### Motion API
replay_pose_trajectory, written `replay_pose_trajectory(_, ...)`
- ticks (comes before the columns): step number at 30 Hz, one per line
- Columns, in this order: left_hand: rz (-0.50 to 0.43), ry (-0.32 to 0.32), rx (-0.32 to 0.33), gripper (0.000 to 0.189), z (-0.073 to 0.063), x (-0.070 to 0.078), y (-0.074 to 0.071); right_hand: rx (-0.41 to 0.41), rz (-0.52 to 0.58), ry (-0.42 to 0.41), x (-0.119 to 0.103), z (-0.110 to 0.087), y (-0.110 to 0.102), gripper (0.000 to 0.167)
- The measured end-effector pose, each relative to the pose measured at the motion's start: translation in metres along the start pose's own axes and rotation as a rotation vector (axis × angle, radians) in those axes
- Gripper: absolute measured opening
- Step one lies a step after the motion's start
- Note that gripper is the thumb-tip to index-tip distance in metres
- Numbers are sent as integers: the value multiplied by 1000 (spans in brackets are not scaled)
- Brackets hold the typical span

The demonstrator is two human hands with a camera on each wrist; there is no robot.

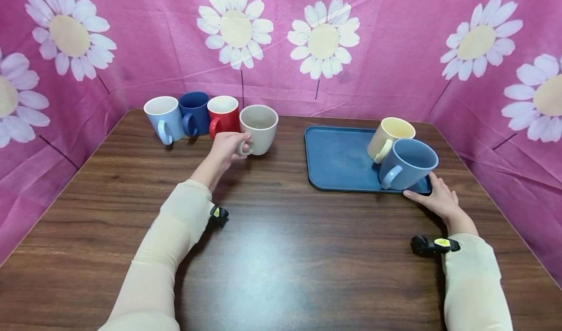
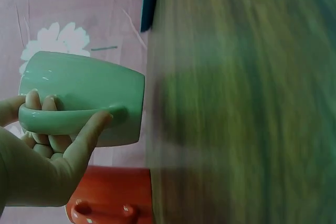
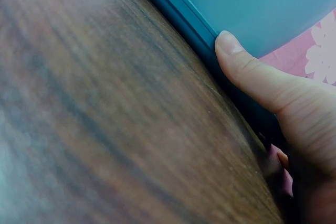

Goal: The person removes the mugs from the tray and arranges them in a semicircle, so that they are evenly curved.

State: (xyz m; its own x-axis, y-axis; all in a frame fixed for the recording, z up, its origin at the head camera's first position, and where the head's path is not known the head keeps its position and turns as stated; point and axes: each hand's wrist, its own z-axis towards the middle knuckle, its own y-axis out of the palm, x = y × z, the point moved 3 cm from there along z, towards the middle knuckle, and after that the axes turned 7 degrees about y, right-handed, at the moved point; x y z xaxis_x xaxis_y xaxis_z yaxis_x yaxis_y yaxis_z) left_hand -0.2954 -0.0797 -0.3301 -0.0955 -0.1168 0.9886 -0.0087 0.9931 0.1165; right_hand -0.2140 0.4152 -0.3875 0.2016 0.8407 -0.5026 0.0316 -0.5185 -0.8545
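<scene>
My left hand grips the handle of a light grey mug, thumb along the handle and fingers through it in the left wrist view. The mug is upright with a slight tilt, its base close to the tabletop. Right beside it stands a red mug. My right hand rests at the near right corner of a blue tray, its thumb straight on the rim and its other fingers along the right side. On the tray stand a pale yellow mug and a grey-blue mug, close together.
A dark blue mug and a light blue mug stand in the back row left of the red one. Behind the wooden table hangs a pink cloth with white flowers.
</scene>
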Motion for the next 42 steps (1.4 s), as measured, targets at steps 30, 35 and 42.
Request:
replay_pose_trajectory(30, -75, -46, 118, 13, 15, -7, -27, -3, -5, 3, 0, 1, 0, 96)
replay_pose_trajectory(35, -78, -40, 87, 13, 15, -6, -27, -2, -5, 4, -1, 0, 0, 96)
replay_pose_trajectory(42, -82, -32, 7, 14, 11, -6, -31, 7, 5, -4, -1, 0, 0, 95)
